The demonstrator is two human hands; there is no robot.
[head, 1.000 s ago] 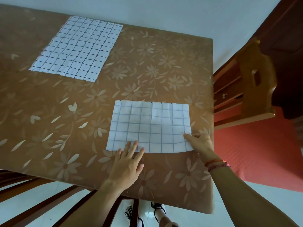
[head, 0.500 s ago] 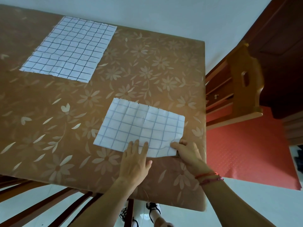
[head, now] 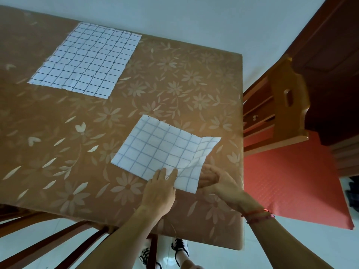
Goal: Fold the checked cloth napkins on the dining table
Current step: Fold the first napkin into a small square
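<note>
Flat left hand pins folded napkin (anchor against sliding); right hand pinches raised edge beside it, likely for next fold.

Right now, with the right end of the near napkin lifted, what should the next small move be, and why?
Probably sweep the lifted right end over toward the left edge to halve it. The right hand holds the raised right corner of the near napkin, while the left hand presses its near edge flat, so the cloth should stay put as it folds.
</note>
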